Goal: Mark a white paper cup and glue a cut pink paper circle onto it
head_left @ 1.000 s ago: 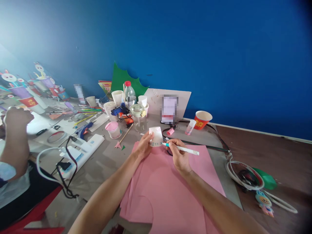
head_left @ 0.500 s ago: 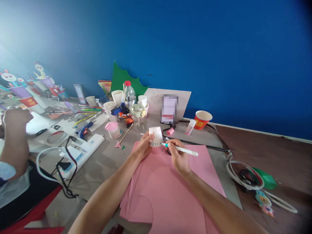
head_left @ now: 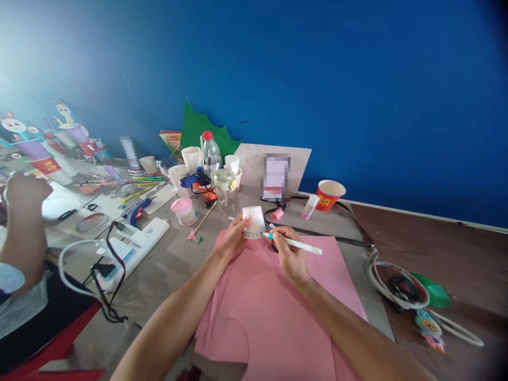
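Left hand (head_left: 235, 239) pinches cup (head_left: 254, 223) by pink paper's (head_left: 286, 307) far edge; right hand (head_left: 291, 253) pinches pen (head_left: 305, 245), tip at cup's green-marked lower edge. Best: cup steady, pressure light, strokes short, ink unsmudged.

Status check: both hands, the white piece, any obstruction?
Left hand holds small white piece. Right hand grips marker, tip at piece's lower right edge, contact unclear. Pink sheets below; no obstruction seen at the tip.
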### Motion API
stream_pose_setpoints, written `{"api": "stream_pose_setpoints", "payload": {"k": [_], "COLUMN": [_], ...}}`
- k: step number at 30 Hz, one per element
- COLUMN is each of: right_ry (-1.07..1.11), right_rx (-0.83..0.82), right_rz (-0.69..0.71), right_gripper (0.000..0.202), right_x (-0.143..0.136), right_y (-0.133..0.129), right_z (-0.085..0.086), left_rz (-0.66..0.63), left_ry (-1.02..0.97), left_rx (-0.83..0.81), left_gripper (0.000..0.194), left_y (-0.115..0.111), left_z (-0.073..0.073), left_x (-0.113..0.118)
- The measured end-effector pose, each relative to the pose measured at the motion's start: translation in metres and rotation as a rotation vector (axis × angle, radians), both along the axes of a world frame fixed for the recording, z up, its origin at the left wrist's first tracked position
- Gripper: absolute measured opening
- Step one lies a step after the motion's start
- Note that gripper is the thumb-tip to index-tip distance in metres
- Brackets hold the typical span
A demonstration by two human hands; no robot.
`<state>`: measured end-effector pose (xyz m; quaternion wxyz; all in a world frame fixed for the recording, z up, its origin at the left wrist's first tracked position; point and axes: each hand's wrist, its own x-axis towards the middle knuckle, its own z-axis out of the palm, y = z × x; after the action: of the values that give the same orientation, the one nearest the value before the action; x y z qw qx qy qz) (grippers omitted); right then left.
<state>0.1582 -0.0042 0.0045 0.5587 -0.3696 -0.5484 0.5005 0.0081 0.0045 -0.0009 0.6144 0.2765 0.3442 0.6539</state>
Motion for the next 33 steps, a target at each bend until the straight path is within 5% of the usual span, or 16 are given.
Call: {"api": "stream_pose_setpoints", "payload": {"k": [33], "right_ry": [-0.013], "right_rx": [-0.002], "right_rz": [0.0], "right_gripper": [0.017], "right_x": [0.0003], "right_y": [0.0003], "right_z": [-0.0027], "left_rz": [-0.005], "left_ry": [0.037], "left_rx": [0.002], "left_gripper": [0.044], "left_y": [-0.0006], "left_z": [0.0012], "left_x": [0.0009]}}
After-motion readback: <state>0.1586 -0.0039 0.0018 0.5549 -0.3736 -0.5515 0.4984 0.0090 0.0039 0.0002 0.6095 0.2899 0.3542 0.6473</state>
